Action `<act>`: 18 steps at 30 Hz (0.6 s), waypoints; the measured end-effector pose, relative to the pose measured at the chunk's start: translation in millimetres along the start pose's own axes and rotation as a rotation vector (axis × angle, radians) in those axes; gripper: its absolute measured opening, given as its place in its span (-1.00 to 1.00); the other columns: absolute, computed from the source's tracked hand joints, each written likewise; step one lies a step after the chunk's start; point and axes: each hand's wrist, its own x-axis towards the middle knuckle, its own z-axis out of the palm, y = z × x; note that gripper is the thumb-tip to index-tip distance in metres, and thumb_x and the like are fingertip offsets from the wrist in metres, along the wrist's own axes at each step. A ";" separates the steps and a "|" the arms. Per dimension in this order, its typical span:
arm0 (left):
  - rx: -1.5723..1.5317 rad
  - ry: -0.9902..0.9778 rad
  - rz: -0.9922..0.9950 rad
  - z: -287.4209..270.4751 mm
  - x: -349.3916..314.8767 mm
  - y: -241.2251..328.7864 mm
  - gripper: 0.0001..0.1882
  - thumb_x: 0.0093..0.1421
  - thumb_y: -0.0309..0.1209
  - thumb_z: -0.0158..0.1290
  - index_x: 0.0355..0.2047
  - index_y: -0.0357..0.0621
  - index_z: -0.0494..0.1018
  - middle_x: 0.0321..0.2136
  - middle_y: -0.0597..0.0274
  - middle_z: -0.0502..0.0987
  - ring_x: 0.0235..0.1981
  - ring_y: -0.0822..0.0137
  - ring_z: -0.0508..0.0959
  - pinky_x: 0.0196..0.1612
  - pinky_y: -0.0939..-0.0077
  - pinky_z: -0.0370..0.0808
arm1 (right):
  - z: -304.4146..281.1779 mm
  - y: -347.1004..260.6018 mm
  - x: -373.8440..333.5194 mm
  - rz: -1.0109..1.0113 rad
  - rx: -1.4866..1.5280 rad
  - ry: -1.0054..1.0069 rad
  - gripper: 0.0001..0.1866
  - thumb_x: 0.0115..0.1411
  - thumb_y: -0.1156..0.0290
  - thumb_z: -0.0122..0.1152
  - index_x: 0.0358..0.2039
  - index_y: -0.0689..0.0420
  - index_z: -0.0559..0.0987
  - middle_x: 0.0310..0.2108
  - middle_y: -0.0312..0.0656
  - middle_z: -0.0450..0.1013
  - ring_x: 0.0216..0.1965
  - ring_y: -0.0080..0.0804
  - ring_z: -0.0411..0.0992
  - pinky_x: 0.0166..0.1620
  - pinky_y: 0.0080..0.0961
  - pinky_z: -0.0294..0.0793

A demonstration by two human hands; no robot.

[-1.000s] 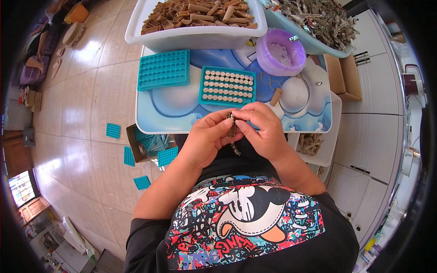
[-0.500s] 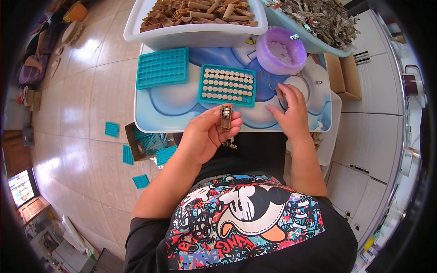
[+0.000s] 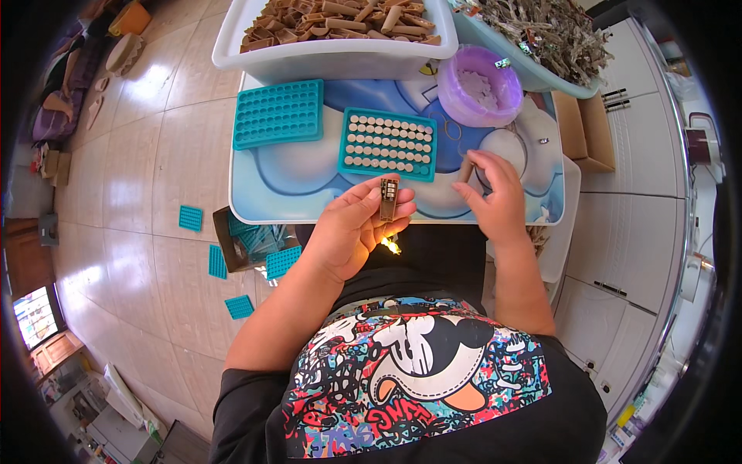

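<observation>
Left hand (image 3: pixel 352 228) is curled shut round a small brown tube thing (image 3: pixel 388 199), held up just in front of the table (image 3: pixel 286 193). Right hand (image 3: pixel 495 197) pinches a tan tube (image 3: pixel 464 170) w/ its fingertips, near the full teal tray (image 3: pixel 387 144) & purple bowl (image 3: pixel 479 85).

Black short-sleeved T-shirt, big multicolour cartoon print across the chest: red, teal, pink, white, orange patches. Both forearms bare, left hand (image 3: pixel 352 228) and right hand (image 3: pixel 495 197) ungloved. No rings or watch visible, though fisheye blurs detail.
</observation>
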 end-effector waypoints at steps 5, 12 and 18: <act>0.007 -0.054 0.002 -3.0 0.3 -3.8 -0.61 0.32 -0.37 -0.20 0.10 -0.32 0.21 -0.11 0.05 0.47 -0.10 0.23 0.53 0.01 0.35 0.44 | 9.8 -52.2 -1.4 -0.146 0.339 -0.024 -0.37 -0.17 0.34 0.45 -0.04 0.19 0.43 -0.17 -0.08 0.46 -0.18 -0.14 0.44 -0.10 -0.34 0.40; 0.015 -0.050 0.010 4.1 -5.8 -3.6 -0.64 0.32 -0.41 -0.19 0.09 -0.28 0.26 -0.11 0.08 0.46 -0.11 0.23 0.52 -0.04 0.39 0.46 | 27.9 -64.2 -1.7 -0.345 0.313 -0.043 -0.28 -0.20 0.25 0.45 0.00 0.18 0.39 -0.20 -0.09 0.46 -0.19 -0.12 0.45 -0.12 -0.29 0.42; 0.017 -0.080 0.021 3.3 -4.8 -5.8 -0.63 0.31 -0.39 -0.17 0.09 -0.28 0.25 -0.11 0.07 0.47 -0.08 0.24 0.51 -0.01 0.39 0.43 | 28.6 -64.0 -0.6 -0.335 0.290 -0.034 -0.27 -0.22 0.26 0.46 0.00 0.19 0.39 -0.20 -0.09 0.46 -0.20 -0.11 0.44 -0.12 -0.28 0.42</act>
